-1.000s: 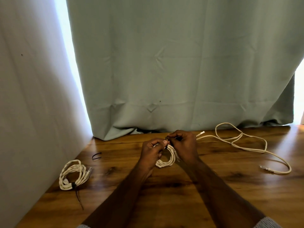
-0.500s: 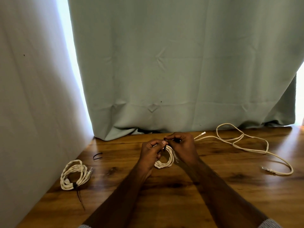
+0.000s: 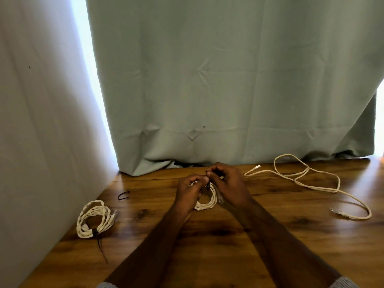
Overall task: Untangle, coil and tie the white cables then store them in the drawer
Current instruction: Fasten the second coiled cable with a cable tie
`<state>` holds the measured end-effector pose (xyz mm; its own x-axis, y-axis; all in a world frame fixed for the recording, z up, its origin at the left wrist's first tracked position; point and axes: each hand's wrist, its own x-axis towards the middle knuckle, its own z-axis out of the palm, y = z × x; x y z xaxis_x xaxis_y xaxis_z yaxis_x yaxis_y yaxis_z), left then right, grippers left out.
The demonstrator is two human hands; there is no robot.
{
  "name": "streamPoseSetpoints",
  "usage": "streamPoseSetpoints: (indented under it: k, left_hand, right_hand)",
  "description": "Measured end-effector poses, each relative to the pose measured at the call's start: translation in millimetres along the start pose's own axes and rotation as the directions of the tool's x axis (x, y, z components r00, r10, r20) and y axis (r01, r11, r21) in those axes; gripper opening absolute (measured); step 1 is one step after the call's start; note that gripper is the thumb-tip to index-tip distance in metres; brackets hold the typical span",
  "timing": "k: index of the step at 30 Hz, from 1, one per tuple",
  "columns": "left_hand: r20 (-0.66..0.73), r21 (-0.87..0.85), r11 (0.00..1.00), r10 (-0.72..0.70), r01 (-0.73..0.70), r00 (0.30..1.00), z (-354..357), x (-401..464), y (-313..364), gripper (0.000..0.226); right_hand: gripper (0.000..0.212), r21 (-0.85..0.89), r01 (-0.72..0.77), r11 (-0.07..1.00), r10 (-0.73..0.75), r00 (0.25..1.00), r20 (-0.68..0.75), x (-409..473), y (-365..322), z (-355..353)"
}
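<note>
So I'm at this glossy brown wood-grain worktop (image 3: 239,256) with dark knots in it, and it picks up soft reflections on the far right. Straight ahead a big pale sage-green fabric curtain (image 3: 228,80) hangs down, and its creased hem bunches up right on the worktop's back edge. On my left there's a plain off-white wall (image 3: 37,121) running up alongside. Bright daylight blasts through the narrow gap (image 3: 91,69) between wall and curtain, plus another sliver at the curtain's right edge.
</note>
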<state>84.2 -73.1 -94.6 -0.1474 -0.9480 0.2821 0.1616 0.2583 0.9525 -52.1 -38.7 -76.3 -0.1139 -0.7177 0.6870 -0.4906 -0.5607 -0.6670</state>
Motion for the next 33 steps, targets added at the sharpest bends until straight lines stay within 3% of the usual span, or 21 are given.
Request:
streamPoseSetpoints:
  k: [4,11,18,30,33]
  left_hand:
    - [0.019,-0.04,0.994,0.1,-0.099,0.995,4.3,-3.5,0.5,0.004]
    - [0.095,-0.069,0.983,0.177,-0.171,0.98,8.9,-0.9,0.9,0.03]
    - [0.085,-0.056,0.978,0.207,-0.203,0.975,8.0,0.5,-3.4,0.023]
    - [0.112,0.023,0.978,0.205,-0.209,0.972,10.0,-5.6,-3.8,0.002]
    - [0.125,0.012,0.986,0.165,-0.168,0.978,10.7,-6.3,-3.2,0.006]
  right_hand:
    - [0.008,-0.043,-0.011,0.999,0.008,0.997,-0.071,1.1,3.2,4.4]
    - [0.008,0.015,-0.035,0.999,0.037,0.988,-0.148,4.3,2.5,3.7]
    - [0.014,0.011,-0.022,1.0,0.024,0.986,-0.167,1.0,-1.3,7.5]
    - [0.012,0.199,-0.04,0.979,0.09,0.964,-0.249,9.4,-13.6,1.7]
    - [0.013,0.252,-0.045,0.967,0.117,0.953,-0.278,10.3,-13.2,-1.0]
